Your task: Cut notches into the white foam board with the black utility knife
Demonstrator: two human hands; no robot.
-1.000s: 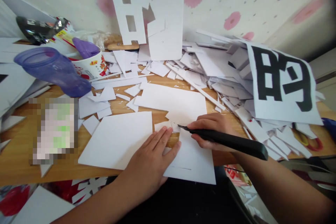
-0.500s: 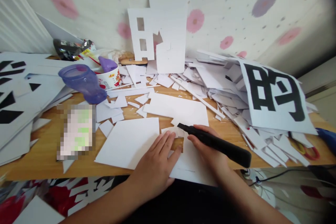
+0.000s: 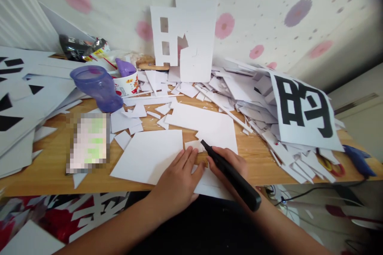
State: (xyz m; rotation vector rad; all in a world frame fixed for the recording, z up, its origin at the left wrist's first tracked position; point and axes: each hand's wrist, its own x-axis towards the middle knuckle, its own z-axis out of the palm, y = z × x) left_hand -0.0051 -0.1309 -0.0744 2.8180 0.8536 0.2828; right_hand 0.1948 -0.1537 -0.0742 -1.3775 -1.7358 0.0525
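My left hand point(image 3: 179, 175) lies flat on white sheets near the table's front edge, its fingers stretched out and holding nothing. In my right hand point(image 3: 231, 163) is a black pen-like tool point(image 3: 236, 181). Its narrow end points up and left, beside a small white piece point(image 3: 194, 145) just beyond my left fingertips. A white sheet with a stepped edge point(image 3: 209, 121) reaches from there toward the back. Left of my left hand lies a plain white sheet point(image 3: 149, 155).
White cutouts point(image 3: 197, 28) lean on the wall. Scraps point(image 3: 251, 107) pile at right under a black-character sheet point(image 3: 303, 111), with scissors point(image 3: 333, 165) and a blue tool point(image 3: 359, 161) nearby. At left stand a purple vase-like container point(image 3: 97, 87) and a paper cup point(image 3: 127, 83).
The black tool has tilted more steeply, its rear end swinging left and toward me with my right hand. My left hand stays on the sheets. The view has shifted slightly.
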